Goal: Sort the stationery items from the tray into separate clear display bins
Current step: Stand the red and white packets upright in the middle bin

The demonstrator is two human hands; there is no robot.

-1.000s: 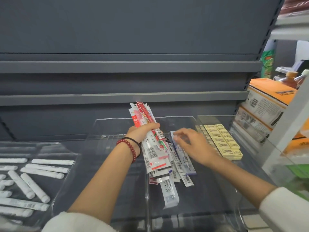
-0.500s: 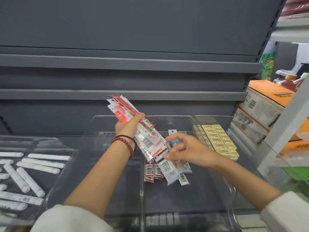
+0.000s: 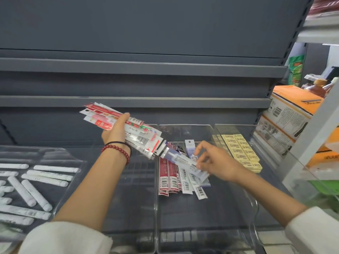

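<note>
My left hand (image 3: 117, 131) grips a bundle of red-and-white stationery packets (image 3: 141, 142), tilted with its top end to the upper left, above the clear bins. My right hand (image 3: 211, 160) pinches one white-and-blue packet (image 3: 185, 163) at the bundle's lower end, over the middle clear bin (image 3: 201, 217). In that bin lie dark red packets (image 3: 168, 178) and white barcoded packets (image 3: 192, 184). The clear bin to its left (image 3: 128, 189) looks bare.
A clear bin at the left holds several white tubes (image 3: 36, 189). A bin at the right holds rows of yellow erasers (image 3: 240, 151). Orange-and-white cartons (image 3: 289, 114) are stacked at the far right beside a white shelf post (image 3: 311, 136). Grey shelves (image 3: 137, 66) rise behind.
My left hand lifted the bundle and swung it up and to the left. My right hand left the packets lying in the bin and took hold of one packet at the bundle's lower end.
</note>
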